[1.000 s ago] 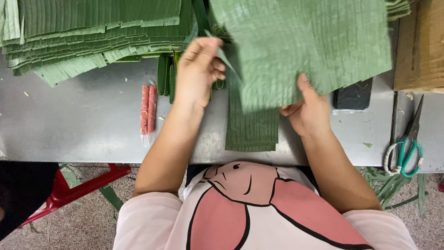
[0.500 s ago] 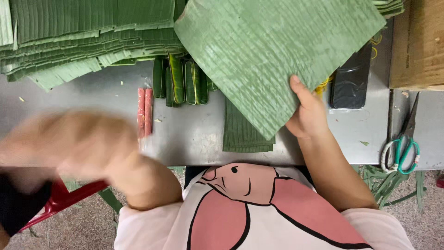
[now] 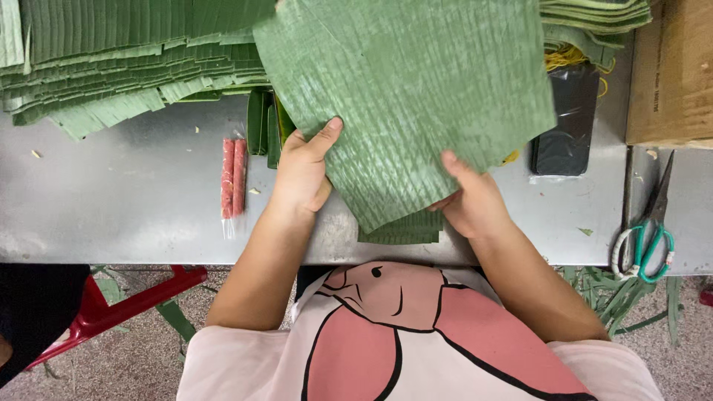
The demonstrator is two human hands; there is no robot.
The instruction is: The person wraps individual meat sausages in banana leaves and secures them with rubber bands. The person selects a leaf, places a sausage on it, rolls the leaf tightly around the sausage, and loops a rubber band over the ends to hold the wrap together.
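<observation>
Nearest me, at the table [image 3: 111, 223] edge, my left hand [image 3: 301, 174] and right hand [image 3: 468, 200] each grip a lower edge of one big green leaf [image 3: 408, 89], held tilted above a smaller leaf pile [image 3: 405, 229]. Beyond lie two pink sausages [image 3: 232, 178] left, one pair of scissors [image 3: 646, 238] right, one black pouch [image 3: 568, 122], and a leaf stack [image 3: 111, 59] farthest.

Light is coming in even and soft from overhead, and everything is staying sharp with no motion blur showing. The metal table [image 3: 141, 200] is giving off a dull sheen, and the big leaf [image 3: 416, 96] is casting only a faint shadow.
</observation>
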